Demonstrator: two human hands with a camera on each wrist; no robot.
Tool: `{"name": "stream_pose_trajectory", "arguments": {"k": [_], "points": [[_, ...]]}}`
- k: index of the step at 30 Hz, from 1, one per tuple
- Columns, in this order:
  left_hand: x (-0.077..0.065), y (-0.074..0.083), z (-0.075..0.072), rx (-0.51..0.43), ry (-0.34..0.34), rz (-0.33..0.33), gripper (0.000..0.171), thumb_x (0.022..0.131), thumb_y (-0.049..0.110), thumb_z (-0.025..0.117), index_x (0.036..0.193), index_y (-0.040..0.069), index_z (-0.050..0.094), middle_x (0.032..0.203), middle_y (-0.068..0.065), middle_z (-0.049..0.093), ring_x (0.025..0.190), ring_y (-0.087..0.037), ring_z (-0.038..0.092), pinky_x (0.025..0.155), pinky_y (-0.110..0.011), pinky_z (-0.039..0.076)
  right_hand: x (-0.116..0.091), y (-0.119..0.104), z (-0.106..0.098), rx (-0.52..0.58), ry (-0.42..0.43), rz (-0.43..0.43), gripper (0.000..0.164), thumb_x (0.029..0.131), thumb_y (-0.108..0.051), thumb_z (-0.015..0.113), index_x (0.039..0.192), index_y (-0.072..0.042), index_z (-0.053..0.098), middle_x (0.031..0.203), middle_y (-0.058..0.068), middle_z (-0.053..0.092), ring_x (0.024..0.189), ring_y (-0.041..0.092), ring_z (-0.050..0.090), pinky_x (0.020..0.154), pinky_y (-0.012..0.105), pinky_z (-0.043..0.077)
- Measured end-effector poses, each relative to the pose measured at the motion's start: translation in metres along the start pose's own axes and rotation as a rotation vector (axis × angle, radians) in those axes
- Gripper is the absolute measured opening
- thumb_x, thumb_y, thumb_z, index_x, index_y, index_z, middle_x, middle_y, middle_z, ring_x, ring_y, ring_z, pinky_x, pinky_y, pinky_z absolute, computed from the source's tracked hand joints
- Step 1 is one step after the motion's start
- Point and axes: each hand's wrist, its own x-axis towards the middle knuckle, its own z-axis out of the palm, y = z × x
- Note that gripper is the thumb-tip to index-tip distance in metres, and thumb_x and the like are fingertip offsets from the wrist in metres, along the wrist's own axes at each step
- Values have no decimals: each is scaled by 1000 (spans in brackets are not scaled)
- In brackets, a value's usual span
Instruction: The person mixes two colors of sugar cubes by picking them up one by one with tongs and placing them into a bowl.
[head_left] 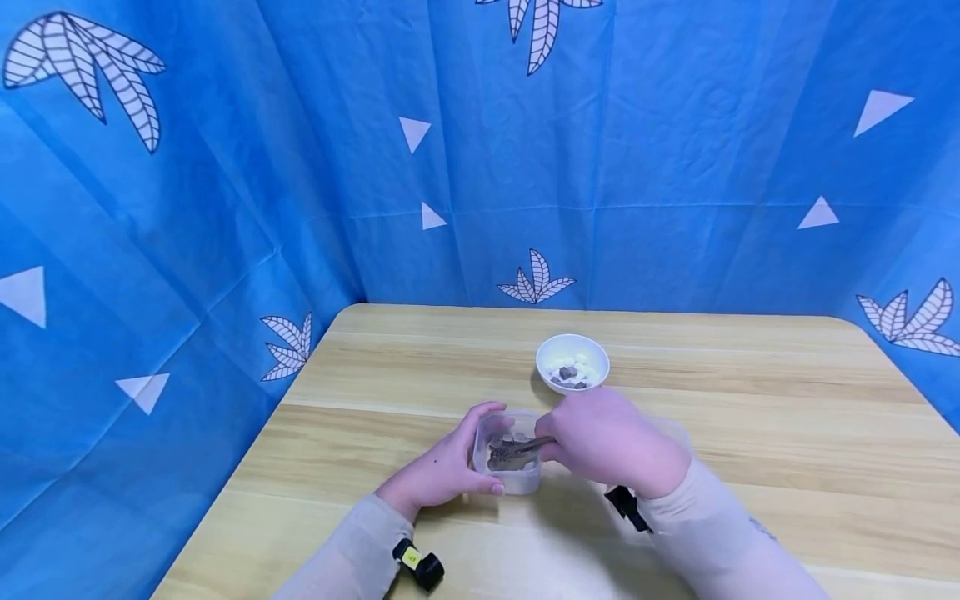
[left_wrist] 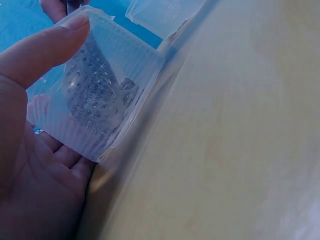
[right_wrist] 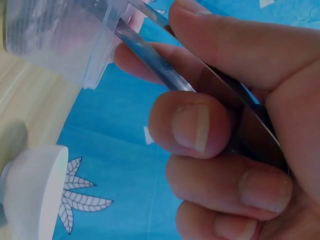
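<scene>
My left hand [head_left: 450,462] grips a small clear plastic container [head_left: 519,483] from its left side, thumb on the near wall and fingers round the far side. The container stands on the table. My right hand [head_left: 618,442] holds metal tongs [right_wrist: 155,60] between thumb and fingers, with both arms of the tongs showing in the right wrist view. Their tips reach down inside the container, among dark lumps [left_wrist: 129,89] seen blurred through its ribbed wall. Whether the tips pinch a lump, I cannot tell.
Behind the container, a white bowl [head_left: 602,360] holds white pieces and a few dark lumps. A second clear plastic container [head_left: 677,430] stands to the right, mostly hidden by my right hand. Blue patterned cloth [head_left: 480,167] hangs behind and left of the wooden table [head_left: 787,433].
</scene>
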Motion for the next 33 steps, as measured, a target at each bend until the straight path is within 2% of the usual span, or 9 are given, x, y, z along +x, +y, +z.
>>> {"name": "stream_pose_trajectory", "arguments": {"k": [10, 16, 21, 26, 33], "points": [[2, 0, -2, -5, -13, 25, 106, 77, 18, 88, 158, 20, 19, 155, 1, 42, 141, -15, 39, 117, -43, 26, -7, 15, -13, 74, 42, -3, 22, 89, -31, 78, 74, -30, 61, 60, -18, 42, 52, 3, 39, 47, 28, 35], [1, 0, -2, 3, 8, -10, 108, 76, 21, 89, 158, 23, 20, 155, 4, 40, 139, -16, 41, 117, -46, 25, -17, 30, -26, 145, 57, 22, 14, 93, -30, 74, 81, -32, 66, 68, -21, 49, 57, 1, 43, 53, 27, 40], [0, 0, -2, 6, 10, -7, 106, 75, 17, 89, 156, 28, 22, 153, 5, 42, 140, -13, 39, 117, -44, 24, -28, 48, -37, 158, 78, 66, 4, 95, -31, 71, 94, -29, 74, 78, -21, 61, 64, 0, 52, 59, 31, 48], [1, 0, -2, 10, 6, 10, 105, 75, 14, 89, 156, 28, 23, 152, 6, 44, 141, -11, 38, 118, -41, 25, -39, 66, -43, 131, 111, 130, 9, 95, -29, 72, 101, -27, 77, 89, -18, 69, 74, 4, 63, 64, 39, 53], [1, 1, -1, 13, 9, 0, 107, 75, 17, 89, 157, 22, 21, 151, 6, 44, 140, -12, 38, 117, -41, 25, -48, 87, -43, 104, 110, 241, 12, 95, -31, 71, 103, -25, 77, 91, -13, 72, 78, 13, 67, 67, 45, 54]]}}
